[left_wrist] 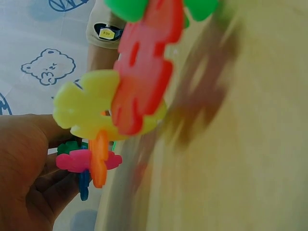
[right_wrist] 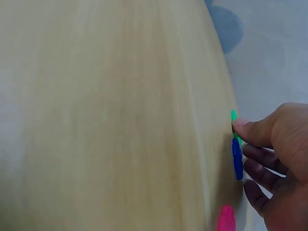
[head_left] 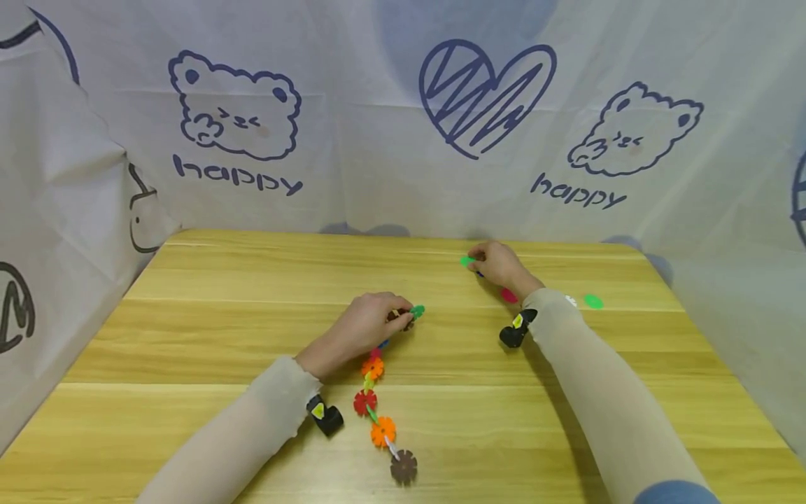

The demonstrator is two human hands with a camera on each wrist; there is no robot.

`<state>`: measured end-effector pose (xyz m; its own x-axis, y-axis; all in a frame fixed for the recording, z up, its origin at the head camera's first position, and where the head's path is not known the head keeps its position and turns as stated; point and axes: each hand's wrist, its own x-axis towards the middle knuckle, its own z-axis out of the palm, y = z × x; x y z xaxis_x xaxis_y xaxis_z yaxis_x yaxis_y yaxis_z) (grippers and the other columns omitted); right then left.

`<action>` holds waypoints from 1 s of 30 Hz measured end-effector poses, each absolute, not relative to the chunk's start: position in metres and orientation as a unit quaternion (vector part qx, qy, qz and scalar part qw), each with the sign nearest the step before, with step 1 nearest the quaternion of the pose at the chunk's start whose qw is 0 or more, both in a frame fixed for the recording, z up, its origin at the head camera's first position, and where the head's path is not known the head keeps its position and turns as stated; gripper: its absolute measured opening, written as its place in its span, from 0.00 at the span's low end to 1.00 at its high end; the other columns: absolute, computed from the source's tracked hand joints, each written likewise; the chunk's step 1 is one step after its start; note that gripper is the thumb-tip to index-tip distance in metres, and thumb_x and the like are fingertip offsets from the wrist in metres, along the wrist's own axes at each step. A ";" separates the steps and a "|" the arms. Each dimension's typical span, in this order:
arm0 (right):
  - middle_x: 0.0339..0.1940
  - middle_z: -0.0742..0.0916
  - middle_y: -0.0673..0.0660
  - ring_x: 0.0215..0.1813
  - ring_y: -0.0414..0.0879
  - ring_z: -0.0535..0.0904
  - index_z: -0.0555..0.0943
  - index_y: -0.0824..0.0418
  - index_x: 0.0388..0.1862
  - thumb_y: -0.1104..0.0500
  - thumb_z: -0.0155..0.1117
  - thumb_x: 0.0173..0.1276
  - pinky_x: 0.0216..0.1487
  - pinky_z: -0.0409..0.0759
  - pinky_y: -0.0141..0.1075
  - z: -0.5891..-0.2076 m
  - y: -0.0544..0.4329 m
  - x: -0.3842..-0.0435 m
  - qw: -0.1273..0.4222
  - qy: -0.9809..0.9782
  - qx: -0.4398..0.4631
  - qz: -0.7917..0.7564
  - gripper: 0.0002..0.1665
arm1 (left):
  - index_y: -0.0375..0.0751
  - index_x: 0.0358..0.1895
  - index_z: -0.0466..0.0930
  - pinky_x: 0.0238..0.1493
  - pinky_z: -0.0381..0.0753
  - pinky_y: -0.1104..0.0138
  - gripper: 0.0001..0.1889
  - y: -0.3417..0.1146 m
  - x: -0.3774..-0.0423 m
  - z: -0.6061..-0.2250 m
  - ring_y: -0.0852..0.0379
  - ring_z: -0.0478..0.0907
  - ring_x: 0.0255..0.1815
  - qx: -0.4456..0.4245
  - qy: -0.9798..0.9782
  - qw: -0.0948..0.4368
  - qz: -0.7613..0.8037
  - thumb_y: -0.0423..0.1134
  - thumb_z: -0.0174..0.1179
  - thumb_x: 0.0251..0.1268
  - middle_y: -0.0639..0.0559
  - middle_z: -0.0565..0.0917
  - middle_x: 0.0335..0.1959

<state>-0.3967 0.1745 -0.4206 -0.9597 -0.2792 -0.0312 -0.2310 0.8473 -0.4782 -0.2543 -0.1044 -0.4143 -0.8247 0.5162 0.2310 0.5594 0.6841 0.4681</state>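
Observation:
My left hand (head_left: 362, 325) grips the far end of a chain of slotted plastic snowflake discs, with a green disc (head_left: 418, 311) at its fingertips. Toward me the chain runs over the table through an orange disc (head_left: 383, 432) to a brown disc (head_left: 404, 467). In the left wrist view a yellow disc (left_wrist: 86, 103) and a red disc (left_wrist: 144, 67) of the chain loom close. Near the table's far edge, my right hand (head_left: 500, 266) pinches a light green disc (head_left: 467, 261). A blue disc (right_wrist: 237, 159) lies beside its fingers.
A pink disc (head_left: 508, 295) lies under the right wrist. Farther right are a white disc (head_left: 570, 301), partly covered by the sleeve, and another light green disc (head_left: 593, 302). The wooden table (head_left: 252, 280) meets a white cloth (head_left: 365, 154) at the back.

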 end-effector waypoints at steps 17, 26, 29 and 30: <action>0.47 0.82 0.64 0.51 0.57 0.76 0.77 0.69 0.52 0.62 0.65 0.68 0.57 0.73 0.48 -0.417 0.172 -0.396 0.064 0.957 -0.138 -0.245 0.17 | 0.43 0.49 0.86 0.40 0.81 0.66 0.11 -0.105 -0.254 -0.415 0.60 0.82 0.37 -0.295 -0.915 0.042 -0.272 0.42 0.59 0.72 0.53 0.86 0.42; 0.41 0.83 0.60 0.44 0.53 0.76 0.80 0.65 0.46 0.62 0.66 0.68 0.48 0.75 0.43 -0.414 0.174 -0.385 0.053 0.944 -0.151 -0.288 0.10 | 0.43 0.48 0.86 0.39 0.81 0.67 0.10 -0.103 -0.253 -0.415 0.61 0.82 0.36 -0.296 -0.914 0.041 -0.275 0.41 0.59 0.72 0.53 0.86 0.42; 0.42 0.84 0.60 0.44 0.53 0.77 0.81 0.65 0.45 0.61 0.64 0.70 0.47 0.76 0.43 -0.413 0.173 -0.380 0.048 0.939 -0.154 -0.304 0.09 | 0.43 0.48 0.86 0.40 0.82 0.66 0.10 -0.103 -0.253 -0.414 0.60 0.82 0.36 -0.298 -0.914 0.041 -0.273 0.41 0.58 0.72 0.53 0.86 0.42; 0.42 0.84 0.61 0.44 0.53 0.78 0.81 0.65 0.45 0.60 0.64 0.70 0.45 0.77 0.43 -0.413 0.173 -0.377 0.050 0.935 -0.154 -0.316 0.09 | 0.43 0.48 0.86 0.40 0.82 0.66 0.11 -0.103 -0.253 -0.414 0.60 0.82 0.37 -0.298 -0.914 0.041 -0.272 0.41 0.58 0.72 0.53 0.86 0.42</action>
